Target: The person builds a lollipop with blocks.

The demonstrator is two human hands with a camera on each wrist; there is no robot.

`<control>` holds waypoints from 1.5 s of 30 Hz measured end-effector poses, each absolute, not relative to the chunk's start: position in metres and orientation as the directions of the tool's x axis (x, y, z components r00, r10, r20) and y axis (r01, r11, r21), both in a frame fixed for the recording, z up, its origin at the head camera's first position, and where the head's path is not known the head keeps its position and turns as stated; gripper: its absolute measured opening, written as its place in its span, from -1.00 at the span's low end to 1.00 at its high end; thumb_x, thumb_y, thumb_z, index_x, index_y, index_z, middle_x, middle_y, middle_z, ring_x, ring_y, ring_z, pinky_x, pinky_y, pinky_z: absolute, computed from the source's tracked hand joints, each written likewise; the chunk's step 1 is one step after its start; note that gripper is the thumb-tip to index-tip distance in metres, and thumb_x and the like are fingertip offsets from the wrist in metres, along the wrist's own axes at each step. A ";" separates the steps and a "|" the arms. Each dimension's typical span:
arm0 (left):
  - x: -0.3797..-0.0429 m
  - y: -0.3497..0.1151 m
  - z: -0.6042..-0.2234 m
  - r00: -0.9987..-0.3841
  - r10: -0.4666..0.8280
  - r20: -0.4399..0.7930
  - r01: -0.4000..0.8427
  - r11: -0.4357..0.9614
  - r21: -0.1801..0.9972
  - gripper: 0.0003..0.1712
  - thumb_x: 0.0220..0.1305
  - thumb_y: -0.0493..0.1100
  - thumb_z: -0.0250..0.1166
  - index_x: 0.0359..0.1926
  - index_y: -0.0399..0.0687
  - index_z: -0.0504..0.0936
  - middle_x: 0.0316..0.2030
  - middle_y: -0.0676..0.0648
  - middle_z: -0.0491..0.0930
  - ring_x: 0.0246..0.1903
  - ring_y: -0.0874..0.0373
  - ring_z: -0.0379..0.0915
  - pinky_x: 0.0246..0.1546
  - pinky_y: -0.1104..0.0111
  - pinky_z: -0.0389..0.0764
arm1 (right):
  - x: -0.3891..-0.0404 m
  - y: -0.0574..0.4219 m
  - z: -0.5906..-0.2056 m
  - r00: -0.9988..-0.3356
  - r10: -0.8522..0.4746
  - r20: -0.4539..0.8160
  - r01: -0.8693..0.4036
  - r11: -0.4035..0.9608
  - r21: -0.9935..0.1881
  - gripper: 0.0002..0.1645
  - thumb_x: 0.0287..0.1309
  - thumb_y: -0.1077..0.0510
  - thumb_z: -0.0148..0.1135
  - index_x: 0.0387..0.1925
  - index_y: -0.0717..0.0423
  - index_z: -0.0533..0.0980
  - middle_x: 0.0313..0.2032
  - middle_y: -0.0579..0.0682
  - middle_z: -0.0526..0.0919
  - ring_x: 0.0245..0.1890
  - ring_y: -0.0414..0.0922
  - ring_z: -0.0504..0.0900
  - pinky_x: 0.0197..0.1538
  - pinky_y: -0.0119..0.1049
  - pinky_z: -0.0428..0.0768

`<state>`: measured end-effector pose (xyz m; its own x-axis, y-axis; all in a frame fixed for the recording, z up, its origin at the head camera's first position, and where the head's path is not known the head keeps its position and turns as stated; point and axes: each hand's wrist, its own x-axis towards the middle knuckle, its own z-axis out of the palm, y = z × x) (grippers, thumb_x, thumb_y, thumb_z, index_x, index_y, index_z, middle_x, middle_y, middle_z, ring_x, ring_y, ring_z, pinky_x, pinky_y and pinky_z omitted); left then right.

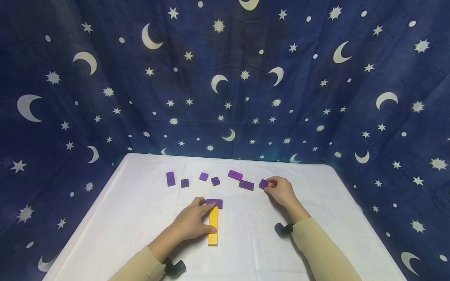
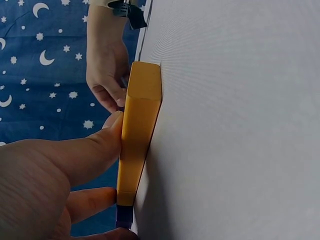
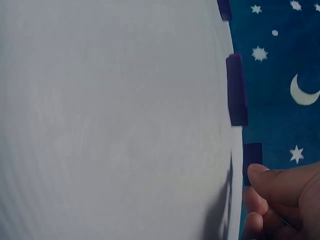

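A long yellow block (image 1: 212, 239) lies on the table, with a purple block (image 1: 218, 203) set crosswise against its far end. The left hand (image 1: 191, 221) rests over both: its thumb touches the yellow block, its index finger lies where the two meet, and another fingertip reaches the purple block's left end. From the left wrist view, the yellow block (image 2: 140, 120) shows its near end and a faint seam towards the purple piece. Further right, the right hand (image 1: 281, 191) pinches a small purple block (image 1: 263, 184) between thumb and fingers; in the right wrist view that block (image 3: 253, 152) is partly covered.
Several purple blocks lie spread across the back: an oblong one (image 1: 170, 178) at the left, small square ones (image 1: 184, 183) beside it, and two oblong ones (image 1: 246, 185) in the middle. A white cloth (image 1: 140, 210) covers the table. A starry curtain (image 1: 225, 109) hangs behind.
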<state>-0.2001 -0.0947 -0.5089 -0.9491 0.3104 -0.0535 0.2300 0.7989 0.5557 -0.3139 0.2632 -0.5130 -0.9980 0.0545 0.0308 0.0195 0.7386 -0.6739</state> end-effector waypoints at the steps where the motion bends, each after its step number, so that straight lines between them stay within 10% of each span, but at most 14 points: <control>1: -0.200 -0.095 -0.509 -0.950 0.309 -0.053 0.229 0.800 0.555 0.02 0.00 0.28 0.68 0.50 0.24 0.55 0.48 -0.25 0.43 0.37 -0.30 0.52 0.36 -0.23 0.56 | -0.313 0.261 -0.512 -0.998 0.050 0.033 0.015 0.739 -0.674 -0.60 0.21 0.23 0.50 0.09 0.21 0.71 -0.31 -0.01 0.72 -0.24 -0.06 0.61 0.00 -0.11 0.56; 11: -0.199 -0.096 -0.511 -0.950 0.308 -0.056 0.225 0.797 0.560 0.02 0.00 0.28 0.68 0.50 0.24 0.55 0.48 -0.26 0.43 0.36 -0.30 0.52 0.36 -0.23 0.56 | -0.305 0.242 -0.496 -0.997 -0.009 0.072 -0.057 0.718 -0.694 -0.59 0.17 0.26 0.50 0.08 0.19 0.72 -0.28 0.01 0.74 -0.32 -0.08 0.53 -0.31 -0.29 0.47; 45: -0.201 -0.094 -0.510 -0.951 0.304 -0.058 0.222 0.802 0.554 0.02 0.00 0.28 0.68 0.50 0.24 0.56 0.48 -0.26 0.44 0.36 -0.29 0.53 0.34 -0.25 0.57 | -0.287 0.165 -0.499 -0.985 -0.173 0.015 -0.131 0.685 -0.717 -0.69 0.22 0.27 0.53 0.00 0.07 0.74 -0.34 -0.12 0.68 -0.32 -0.14 0.54 -0.27 -0.31 0.53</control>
